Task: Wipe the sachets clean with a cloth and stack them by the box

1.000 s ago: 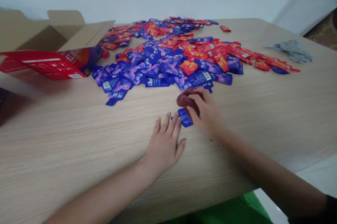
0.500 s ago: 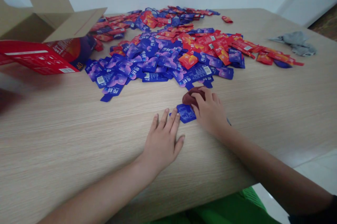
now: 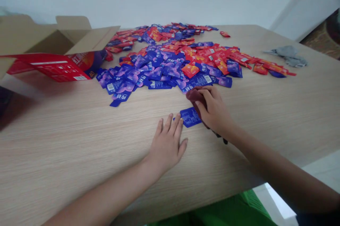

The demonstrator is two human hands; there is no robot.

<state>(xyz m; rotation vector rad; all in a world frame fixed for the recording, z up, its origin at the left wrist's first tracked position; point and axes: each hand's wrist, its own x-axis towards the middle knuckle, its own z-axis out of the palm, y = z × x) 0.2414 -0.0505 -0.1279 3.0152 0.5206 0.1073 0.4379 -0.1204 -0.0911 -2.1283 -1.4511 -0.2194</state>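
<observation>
On the wood-grain table, a blue sachet (image 3: 190, 117) lies with its printed back up, between my hands. My left hand (image 3: 167, 144) rests flat with fingers spread, its fingertips at the sachet's left corner. Bunched maroon cloth (image 3: 196, 96) is gripped in my right hand (image 3: 214, 107), over the sachet's right end, which it hides. Something dark pokes out below that hand; I cannot make out what it is. Just beyond lies a heap of blue and purple sachets (image 3: 156, 72), with red and orange sachets (image 3: 209, 54) mixed in at its right.
An open red carton (image 3: 55, 67) with raised brown flaps stands at the left. More sachets (image 3: 170, 33) are piled at the back against the white wall. A grey cloth (image 3: 289, 56) lies at the right. The table's front edge (image 3: 239, 192) runs below my arms.
My right hand has lifted slightly and tilted with the cloth, and the dark piece beneath it shows more. My left hand stays on the sachet's corner. The whole view has shifted a little.
</observation>
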